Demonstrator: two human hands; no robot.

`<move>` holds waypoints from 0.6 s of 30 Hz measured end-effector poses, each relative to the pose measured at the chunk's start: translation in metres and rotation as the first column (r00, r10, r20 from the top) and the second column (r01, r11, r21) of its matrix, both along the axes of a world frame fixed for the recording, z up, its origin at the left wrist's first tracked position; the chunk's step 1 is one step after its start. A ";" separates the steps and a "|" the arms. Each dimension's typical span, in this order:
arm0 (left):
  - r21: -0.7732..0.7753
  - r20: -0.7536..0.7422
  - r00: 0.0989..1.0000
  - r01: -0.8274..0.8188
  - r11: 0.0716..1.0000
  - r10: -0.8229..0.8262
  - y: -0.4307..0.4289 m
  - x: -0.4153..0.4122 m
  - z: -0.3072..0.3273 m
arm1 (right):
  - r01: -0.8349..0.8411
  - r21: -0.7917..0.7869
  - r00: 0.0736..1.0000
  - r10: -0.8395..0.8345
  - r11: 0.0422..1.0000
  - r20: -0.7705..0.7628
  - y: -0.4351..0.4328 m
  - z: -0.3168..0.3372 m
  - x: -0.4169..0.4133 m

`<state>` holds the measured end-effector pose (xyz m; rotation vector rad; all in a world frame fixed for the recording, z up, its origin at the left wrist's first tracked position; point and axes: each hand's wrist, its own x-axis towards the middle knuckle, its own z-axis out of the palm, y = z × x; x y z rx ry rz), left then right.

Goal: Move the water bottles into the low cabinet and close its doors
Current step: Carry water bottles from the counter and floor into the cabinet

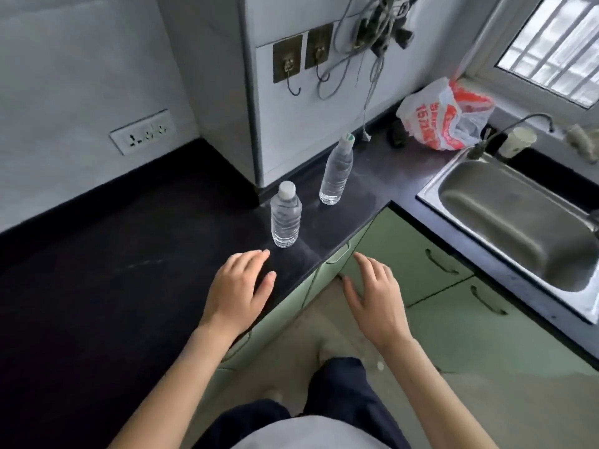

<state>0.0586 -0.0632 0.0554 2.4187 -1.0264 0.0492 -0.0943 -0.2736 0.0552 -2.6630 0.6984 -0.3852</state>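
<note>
Two clear water bottles stand upright on the black counter at its inner corner. The nearer bottle has a white cap; the farther bottle is taller, with a greenish cap. My left hand hovers over the counter edge just below the nearer bottle, fingers spread, holding nothing. My right hand is out past the counter edge above the floor, also spread with nothing in it. Below the counter the low cabinet's pale green doors appear shut, with dark handles.
A steel sink with a tap sits at the right, a paper cup behind it. A red and white plastic bag lies in the far corner. Cables hang from wall hooks. A wall socket is at the left.
</note>
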 end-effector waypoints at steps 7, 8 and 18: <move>0.211 -0.052 0.969 -0.226 0.951 0.242 -0.058 0.005 -0.039 | -0.180 0.055 0.975 0.185 0.982 -0.125 -0.100 -0.036 0.063; 0.247 -0.053 0.956 -0.267 0.931 0.288 -0.067 0.005 -0.040 | -0.192 0.074 0.969 0.201 0.979 -0.144 -0.117 -0.038 0.071; 0.382 -0.247 0.666 -0.601 0.702 0.704 -0.141 0.028 -0.056 | -0.299 0.212 0.904 0.347 0.930 -0.248 -0.230 -0.049 0.168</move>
